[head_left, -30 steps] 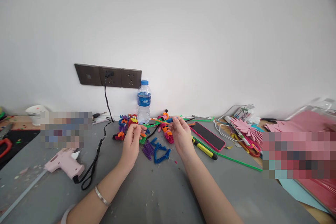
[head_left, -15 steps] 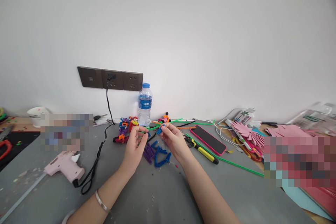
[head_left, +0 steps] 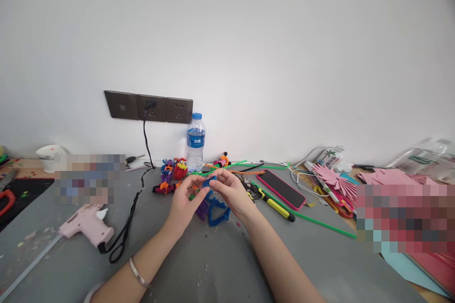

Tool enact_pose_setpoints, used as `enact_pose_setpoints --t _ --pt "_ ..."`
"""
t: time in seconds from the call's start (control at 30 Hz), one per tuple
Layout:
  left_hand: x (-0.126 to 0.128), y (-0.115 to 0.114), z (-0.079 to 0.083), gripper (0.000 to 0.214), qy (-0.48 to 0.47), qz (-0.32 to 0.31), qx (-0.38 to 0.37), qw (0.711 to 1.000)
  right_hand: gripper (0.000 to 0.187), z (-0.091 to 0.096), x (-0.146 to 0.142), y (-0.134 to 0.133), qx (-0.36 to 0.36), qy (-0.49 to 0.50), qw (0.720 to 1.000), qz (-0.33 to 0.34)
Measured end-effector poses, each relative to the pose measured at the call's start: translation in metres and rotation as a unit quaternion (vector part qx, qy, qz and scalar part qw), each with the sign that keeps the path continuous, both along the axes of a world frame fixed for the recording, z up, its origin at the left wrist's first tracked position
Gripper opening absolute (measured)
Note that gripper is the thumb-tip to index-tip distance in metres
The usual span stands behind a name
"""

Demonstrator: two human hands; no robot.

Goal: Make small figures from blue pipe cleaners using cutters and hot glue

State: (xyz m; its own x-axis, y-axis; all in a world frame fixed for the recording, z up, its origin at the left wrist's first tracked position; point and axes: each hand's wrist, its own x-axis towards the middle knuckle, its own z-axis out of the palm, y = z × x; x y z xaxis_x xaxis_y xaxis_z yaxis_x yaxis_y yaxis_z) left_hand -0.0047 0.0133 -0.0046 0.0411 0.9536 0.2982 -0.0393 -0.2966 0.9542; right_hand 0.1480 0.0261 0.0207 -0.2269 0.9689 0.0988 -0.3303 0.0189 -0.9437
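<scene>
A small blue piece of pipe cleaner (head_left: pixel 209 181) is pinched between my two hands above the middle of the table. My left hand (head_left: pixel 188 201) grips it from the left with thumb and fingertips. From the other side my right hand (head_left: pixel 232 192) closes on it, its fingertips almost touching the left ones. Below the hands lie bent blue pipe cleaners (head_left: pixel 219 218) and a purple bundle (head_left: pixel 202 210), partly covered by my fingers. Behind my left hand stand small pipe-cleaner figures, one purple and orange (head_left: pixel 166 173), one red and yellow (head_left: pixel 181 169).
A water bottle (head_left: pixel 195 144) stands against the wall. Right of my hands lie yellow-black pliers (head_left: pixel 275 206), a phone (head_left: pixel 281 189) and a long green pipe cleaner (head_left: pixel 323 225). At left a pink glue gun (head_left: pixel 88 227) trails a black cord (head_left: pixel 130 220). Pink paper (head_left: pixel 336 182) lies far right.
My hands have come together, the right moving slightly left. The blue piece, earlier at my right fingertips, is now between both hands.
</scene>
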Motion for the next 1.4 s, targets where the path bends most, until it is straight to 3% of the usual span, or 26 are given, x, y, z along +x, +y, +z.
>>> enact_pose_setpoints --t 0.47,0.97,1.4 --pt "-0.001 0.001 -0.001 0.016 -0.004 0.018 0.001 1.000 0.029 0.004 0.000 0.000 0.081 -0.086 0.992 -0.033" --pt "-0.002 0.001 0.002 0.013 0.015 0.023 0.022 0.999 0.010 0.010 0.005 -0.004 0.208 -0.223 0.945 -0.118" --pt "-0.003 0.000 0.003 0.011 0.013 0.025 0.032 0.999 0.008 0.013 0.006 -0.005 0.215 -0.241 0.940 -0.115"
